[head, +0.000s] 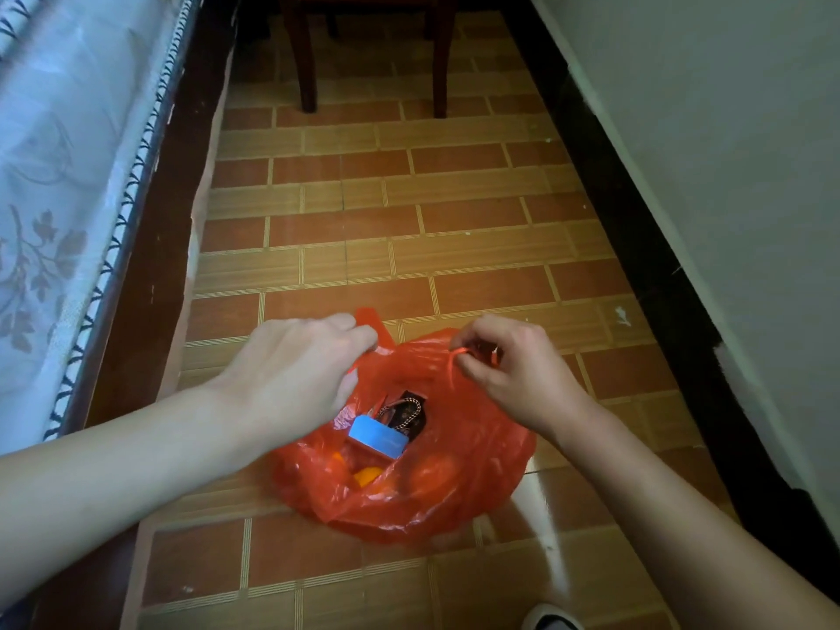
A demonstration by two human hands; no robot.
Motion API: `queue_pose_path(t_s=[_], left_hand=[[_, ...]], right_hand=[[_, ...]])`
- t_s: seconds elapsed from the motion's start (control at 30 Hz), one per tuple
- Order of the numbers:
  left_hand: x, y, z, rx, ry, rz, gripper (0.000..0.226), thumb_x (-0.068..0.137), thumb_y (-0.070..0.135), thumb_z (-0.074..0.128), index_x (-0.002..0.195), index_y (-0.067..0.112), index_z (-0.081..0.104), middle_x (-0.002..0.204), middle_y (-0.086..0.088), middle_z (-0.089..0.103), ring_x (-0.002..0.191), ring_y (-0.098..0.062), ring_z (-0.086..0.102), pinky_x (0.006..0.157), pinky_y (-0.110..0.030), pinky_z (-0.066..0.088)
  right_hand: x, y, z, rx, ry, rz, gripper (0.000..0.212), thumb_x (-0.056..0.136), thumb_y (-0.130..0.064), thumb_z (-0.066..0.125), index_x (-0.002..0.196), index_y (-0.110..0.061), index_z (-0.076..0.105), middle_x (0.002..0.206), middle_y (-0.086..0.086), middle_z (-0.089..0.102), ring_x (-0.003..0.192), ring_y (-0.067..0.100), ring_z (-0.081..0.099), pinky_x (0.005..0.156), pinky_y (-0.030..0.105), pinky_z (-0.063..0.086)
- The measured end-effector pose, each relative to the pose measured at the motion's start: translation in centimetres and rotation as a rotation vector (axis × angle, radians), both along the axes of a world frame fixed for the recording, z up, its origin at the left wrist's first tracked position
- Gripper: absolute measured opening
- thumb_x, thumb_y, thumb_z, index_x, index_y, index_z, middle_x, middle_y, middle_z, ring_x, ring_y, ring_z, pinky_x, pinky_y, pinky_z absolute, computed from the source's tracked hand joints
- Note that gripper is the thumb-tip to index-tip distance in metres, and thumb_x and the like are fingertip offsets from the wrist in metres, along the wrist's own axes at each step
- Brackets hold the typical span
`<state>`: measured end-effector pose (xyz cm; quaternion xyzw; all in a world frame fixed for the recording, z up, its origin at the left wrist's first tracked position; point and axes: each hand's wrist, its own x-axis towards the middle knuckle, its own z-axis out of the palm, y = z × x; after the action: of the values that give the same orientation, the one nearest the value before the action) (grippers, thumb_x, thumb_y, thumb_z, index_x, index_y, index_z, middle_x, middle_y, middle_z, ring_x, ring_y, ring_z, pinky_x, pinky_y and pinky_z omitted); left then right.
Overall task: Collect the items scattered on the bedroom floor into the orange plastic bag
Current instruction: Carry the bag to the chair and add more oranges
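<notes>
The orange plastic bag (436, 488) sits on the tiled floor in front of me, its mouth open. Inside lie a light blue box (378, 437), a dark patterned item with a cord (409, 413) and an orange piece (367, 476). My left hand (295, 370) grips the bag's left handle, whose tip sticks up beyond the fingers. My right hand (504, 361) pinches the bag's right handle between thumb and fingers. Both hands hold the rim apart above the contents.
A bed with a pale floral sheet (59, 197) and dark wooden frame (168, 211) runs along the left. A white wall with dark skirting (636, 247) runs along the right. Dark chair legs (309, 61) stand at the far end. A shoe tip (552, 619) shows at the bottom.
</notes>
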<state>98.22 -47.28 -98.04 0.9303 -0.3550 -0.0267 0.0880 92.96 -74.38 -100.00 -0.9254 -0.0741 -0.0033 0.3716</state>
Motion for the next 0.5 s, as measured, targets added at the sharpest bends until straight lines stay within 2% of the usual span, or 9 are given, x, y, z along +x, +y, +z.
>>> queue_pose_path(t_s=[0.07, 0.13, 0.17, 0.23, 0.33, 0.4, 0.5], left_hand=[[-0.7, -0.8, 1.5, 0.035, 0.044, 0.032, 0.027, 0.081, 0.033, 0.068, 0.104, 0.032, 0.053, 0.085, 0.011, 0.044, 0.075, -0.023, 0.061, 0.071, -0.039, 0.058], [-1.4, -1.1, 3.1, 0.059, 0.002, 0.073, 0.024, 0.079, 0.031, 0.072, 0.101, 0.030, 0.061, 0.082, 0.010, 0.052, 0.072, -0.024, 0.065, 0.064, -0.036, 0.057], [-1.7, -1.2, 3.8, 0.082, -0.027, 0.095, 0.022, 0.080, 0.031, 0.073, 0.100, 0.031, 0.064, 0.082, 0.010, 0.055, 0.070, -0.024, 0.066, 0.059, -0.034, 0.055], [-2.3, -1.4, 5.7, 0.092, -0.053, 0.133, 0.019, 0.080, 0.028, 0.075, 0.098, 0.030, 0.068, 0.081, 0.009, 0.061, 0.066, -0.025, 0.068, 0.050, -0.030, 0.050], [-3.3, -2.1, 8.9, 0.022, -0.008, 0.226, 0.014, 0.087, 0.025, 0.069, 0.100, 0.029, 0.071, 0.087, 0.007, 0.067, 0.071, -0.030, 0.070, 0.056, -0.034, 0.054], [-4.5, -2.8, 11.7, 0.001, 0.020, 0.277, 0.014, 0.091, 0.025, 0.065, 0.102, 0.029, 0.072, 0.091, 0.005, 0.069, 0.076, -0.031, 0.071, 0.061, -0.036, 0.057], [-6.4, -3.4, 16.4, -0.013, 0.049, 0.344, 0.011, 0.089, 0.023, 0.066, 0.098, 0.026, 0.072, 0.088, 0.003, 0.068, 0.074, -0.034, 0.069, 0.058, -0.036, 0.053]], right_hand=[[-0.2, 0.0, 0.2, 0.009, 0.037, -0.031, 0.012, 0.092, -0.022, 0.072, 0.092, -0.034, 0.070, 0.086, -0.023, 0.067, 0.083, -0.004, 0.062, 0.076, 0.017, 0.043], [-0.3, 0.0, 0.8, 0.002, 0.056, -0.053, 0.010, 0.092, -0.020, 0.072, 0.093, -0.031, 0.073, 0.084, -0.022, 0.067, 0.084, -0.003, 0.062, 0.072, 0.011, 0.040], [-0.3, 0.0, 1.3, -0.007, 0.053, -0.046, 0.010, 0.091, -0.019, 0.073, 0.093, -0.028, 0.074, 0.085, -0.021, 0.067, 0.084, -0.001, 0.062, 0.072, 0.012, 0.040], [-0.4, -0.2, 2.8, -0.049, 0.033, 0.000, 0.011, 0.089, -0.016, 0.074, 0.094, -0.026, 0.076, 0.087, -0.016, 0.065, 0.086, 0.004, 0.060, 0.077, 0.023, 0.044], [-1.1, -0.8, 5.7, -0.102, 0.055, 0.024, 0.013, 0.086, -0.020, 0.079, 0.095, -0.030, 0.079, 0.092, -0.013, 0.058, 0.093, 0.011, 0.057, 0.080, 0.036, 0.051], [-2.4, -1.0, 8.8, -0.114, 0.095, -0.004, 0.015, 0.085, -0.023, 0.082, 0.095, -0.033, 0.080, 0.092, -0.012, 0.054, 0.090, 0.011, 0.058, 0.076, 0.036, 0.054], [-4.5, -1.2, 14.3, -0.161, 0.162, -0.001, 0.015, 0.086, -0.022, 0.081, 0.098, -0.032, 0.082, 0.090, -0.009, 0.052, 0.082, 0.009, 0.057, 0.071, 0.036, 0.054]])
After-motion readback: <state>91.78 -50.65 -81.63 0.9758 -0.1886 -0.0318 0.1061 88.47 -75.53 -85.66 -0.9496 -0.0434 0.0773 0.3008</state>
